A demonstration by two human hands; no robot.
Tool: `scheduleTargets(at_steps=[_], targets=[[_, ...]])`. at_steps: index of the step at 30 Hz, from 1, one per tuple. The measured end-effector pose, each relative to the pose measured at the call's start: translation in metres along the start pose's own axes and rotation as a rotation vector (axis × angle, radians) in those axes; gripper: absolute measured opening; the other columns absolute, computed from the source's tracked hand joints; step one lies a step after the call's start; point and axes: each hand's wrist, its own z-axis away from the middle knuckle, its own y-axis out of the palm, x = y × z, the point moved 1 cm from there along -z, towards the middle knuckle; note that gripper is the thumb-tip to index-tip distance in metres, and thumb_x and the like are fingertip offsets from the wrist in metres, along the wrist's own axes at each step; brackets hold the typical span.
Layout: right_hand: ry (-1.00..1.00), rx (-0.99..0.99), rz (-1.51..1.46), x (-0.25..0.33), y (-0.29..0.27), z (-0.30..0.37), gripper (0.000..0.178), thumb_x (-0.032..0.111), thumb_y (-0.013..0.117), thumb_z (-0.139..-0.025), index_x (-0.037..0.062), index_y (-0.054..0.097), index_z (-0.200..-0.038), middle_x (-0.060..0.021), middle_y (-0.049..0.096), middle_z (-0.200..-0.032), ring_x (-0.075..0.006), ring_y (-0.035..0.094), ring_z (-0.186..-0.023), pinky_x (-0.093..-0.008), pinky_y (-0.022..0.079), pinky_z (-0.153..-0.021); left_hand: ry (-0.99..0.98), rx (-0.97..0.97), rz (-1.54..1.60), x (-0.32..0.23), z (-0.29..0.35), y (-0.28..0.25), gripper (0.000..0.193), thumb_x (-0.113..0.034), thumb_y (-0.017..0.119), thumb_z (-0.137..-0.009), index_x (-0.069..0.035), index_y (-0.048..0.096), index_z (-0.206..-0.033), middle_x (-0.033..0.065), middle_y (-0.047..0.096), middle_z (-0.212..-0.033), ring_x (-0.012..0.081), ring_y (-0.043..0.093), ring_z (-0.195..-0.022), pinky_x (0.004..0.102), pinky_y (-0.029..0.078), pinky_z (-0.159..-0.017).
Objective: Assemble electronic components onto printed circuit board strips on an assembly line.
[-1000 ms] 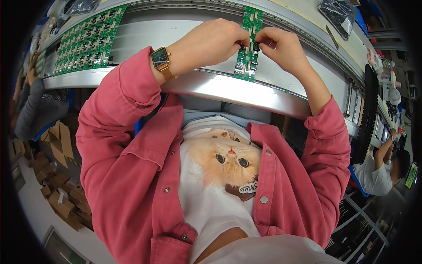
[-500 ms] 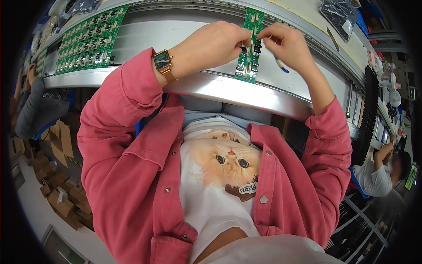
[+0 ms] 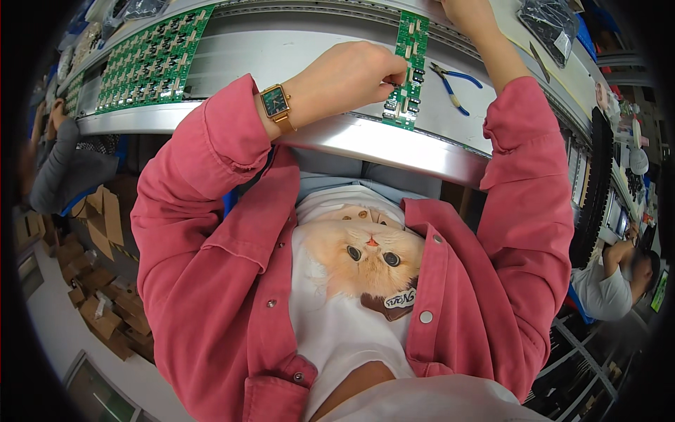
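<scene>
A narrow green circuit board (image 3: pixel 415 49) with black and pale components lies across the metal rails in front of me. My left hand (image 3: pixel 358 74) is at the board's left edge, thumb and fingertips pinched together low over it. Whatever sits between those fingertips is too small and hidden to make out. My right hand (image 3: pixel 472 15) reaches past the far rail at the top edge, its fingers mostly cut off by the picture. Between the board and my right forearm lies a pair of cutting pliers (image 3: pixel 450 88) with blue and yellow handles.
Several joined green circuit boards (image 3: pixel 151 60) lie along the rails at the left. On the far ledge at the right are a bag of black parts (image 3: pixel 547 32) and a pointed metal tool (image 3: pixel 540 62). A silver rail (image 3: pixel 394 144) runs along the near edge. Other people sit at both sides.
My right hand has left the circuit board and moved away, up to the far side. That uncovers the pliers. My left hand stays pinched at the board.
</scene>
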Motion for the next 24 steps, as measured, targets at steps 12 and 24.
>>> scheduleTargets(at_steps=[12,24], targets=[[0.441,-0.047,-0.39,0.055,-0.102,0.03,0.012,0.002,0.058,-0.069,0.0035,0.065,-0.078,-0.0105,0.06,-0.074,-0.0315,0.058,-0.07,-0.0359,0.048,-0.066,0.119,-0.061,-0.135,0.001,0.001,0.007,0.004,-0.01,0.064,-0.077,-0.007,0.064,-0.08,0.0033,0.063,-0.076,0.023,0.057,-0.063,0.0319,0.045,-0.065],[0.557,-0.068,-0.854,0.1,-0.168,0.055,0.013,-0.001,0.058,-0.067,0.0014,0.064,-0.078,-0.0114,0.062,-0.077,-0.0288,0.058,-0.068,-0.0325,0.048,-0.066,0.109,-0.055,-0.188,0.001,0.002,0.009,0.005,-0.01,0.064,-0.077,-0.008,0.064,-0.081,0.0031,0.063,-0.078,0.0223,0.057,-0.063,0.0322,0.045,-0.068]])
